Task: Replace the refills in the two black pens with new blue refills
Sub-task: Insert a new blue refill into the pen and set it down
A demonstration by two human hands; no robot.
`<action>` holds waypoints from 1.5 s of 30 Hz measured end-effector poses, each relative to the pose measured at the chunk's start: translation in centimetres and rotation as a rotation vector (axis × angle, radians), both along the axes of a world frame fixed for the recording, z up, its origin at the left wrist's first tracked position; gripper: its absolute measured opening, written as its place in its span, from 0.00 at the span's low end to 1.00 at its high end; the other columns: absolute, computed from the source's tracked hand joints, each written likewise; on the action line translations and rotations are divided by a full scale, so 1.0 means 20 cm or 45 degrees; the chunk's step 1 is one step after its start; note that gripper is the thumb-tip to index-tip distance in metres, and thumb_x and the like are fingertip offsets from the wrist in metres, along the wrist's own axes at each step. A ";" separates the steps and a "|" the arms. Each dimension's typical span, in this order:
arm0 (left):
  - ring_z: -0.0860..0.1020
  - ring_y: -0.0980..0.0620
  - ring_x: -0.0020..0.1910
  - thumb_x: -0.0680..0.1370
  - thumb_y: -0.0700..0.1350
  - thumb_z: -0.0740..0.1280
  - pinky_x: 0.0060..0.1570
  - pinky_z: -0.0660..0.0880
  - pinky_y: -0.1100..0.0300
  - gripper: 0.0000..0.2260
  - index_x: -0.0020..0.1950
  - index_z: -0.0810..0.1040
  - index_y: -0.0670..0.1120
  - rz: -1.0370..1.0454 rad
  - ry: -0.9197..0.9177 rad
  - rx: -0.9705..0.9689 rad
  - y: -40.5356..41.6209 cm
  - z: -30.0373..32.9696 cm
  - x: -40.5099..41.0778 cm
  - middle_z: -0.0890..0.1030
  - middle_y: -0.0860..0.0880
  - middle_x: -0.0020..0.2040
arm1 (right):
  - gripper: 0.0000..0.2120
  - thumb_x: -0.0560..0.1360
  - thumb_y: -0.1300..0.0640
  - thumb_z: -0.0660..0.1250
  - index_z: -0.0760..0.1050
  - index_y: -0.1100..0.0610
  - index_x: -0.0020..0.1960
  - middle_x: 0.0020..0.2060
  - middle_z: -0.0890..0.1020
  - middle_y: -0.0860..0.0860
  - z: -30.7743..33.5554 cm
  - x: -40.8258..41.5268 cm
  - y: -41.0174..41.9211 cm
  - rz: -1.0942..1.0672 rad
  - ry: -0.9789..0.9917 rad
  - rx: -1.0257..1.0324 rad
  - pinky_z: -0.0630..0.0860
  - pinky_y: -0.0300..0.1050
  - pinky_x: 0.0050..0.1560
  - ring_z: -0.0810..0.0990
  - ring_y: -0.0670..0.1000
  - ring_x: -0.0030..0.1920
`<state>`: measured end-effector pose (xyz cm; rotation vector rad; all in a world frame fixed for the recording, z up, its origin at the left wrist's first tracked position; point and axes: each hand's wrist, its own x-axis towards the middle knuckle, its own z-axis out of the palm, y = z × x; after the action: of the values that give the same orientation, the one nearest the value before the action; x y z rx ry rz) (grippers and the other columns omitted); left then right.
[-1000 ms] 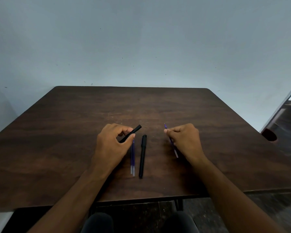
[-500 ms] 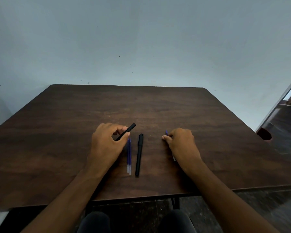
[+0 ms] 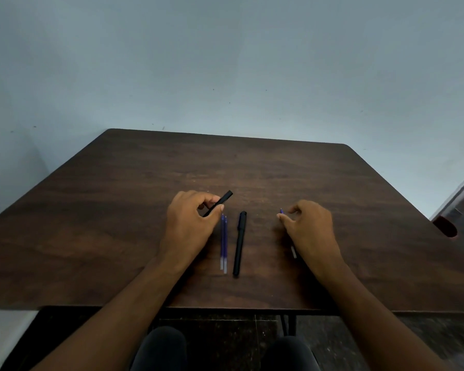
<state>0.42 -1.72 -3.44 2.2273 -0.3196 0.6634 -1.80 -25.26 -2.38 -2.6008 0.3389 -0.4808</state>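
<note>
Pens are light, stiff, slick: left hand [image 3: 188, 226] fingers clamp one black barrel [image 3: 220, 203]; right hand [image 3: 310, 228] fingers pinch its old refill [image 3: 281, 211]. Two new blue refills [image 3: 223, 243] lie at six o'clock of that barrel; I'd grip mid-shaft.

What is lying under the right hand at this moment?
A thin blue refill runs beneath the right hand: its tip pokes out past the fingers and its pale end shows near the wrist, on the table. The hand covers its middle.
</note>
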 end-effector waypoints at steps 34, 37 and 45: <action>0.74 0.60 0.47 0.73 0.48 0.73 0.49 0.75 0.55 0.08 0.51 0.83 0.48 0.106 -0.332 -0.026 0.12 0.00 0.07 0.82 0.55 0.45 | 0.07 0.78 0.50 0.70 0.81 0.53 0.44 0.39 0.83 0.49 0.13 0.07 0.47 0.309 0.474 0.052 0.82 0.49 0.48 0.82 0.47 0.41; 0.75 0.57 0.47 0.74 0.48 0.73 0.49 0.76 0.52 0.08 0.51 0.84 0.48 0.093 -0.320 -0.013 0.12 0.00 0.06 0.82 0.55 0.46 | 0.07 0.77 0.50 0.70 0.80 0.53 0.44 0.38 0.83 0.49 0.12 0.08 0.49 0.284 0.479 0.035 0.83 0.49 0.45 0.83 0.48 0.39; 0.77 0.53 0.49 0.74 0.45 0.75 0.50 0.76 0.48 0.08 0.52 0.84 0.46 0.132 -0.326 -0.045 0.13 0.02 0.04 0.83 0.52 0.47 | 0.08 0.76 0.49 0.71 0.78 0.53 0.42 0.36 0.82 0.49 0.08 0.08 0.52 0.208 0.412 -0.002 0.83 0.51 0.42 0.82 0.49 0.36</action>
<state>1.24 0.79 -3.03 2.1384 -0.3186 1.0061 -0.18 -14.80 -0.78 -2.6782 0.2271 -0.0024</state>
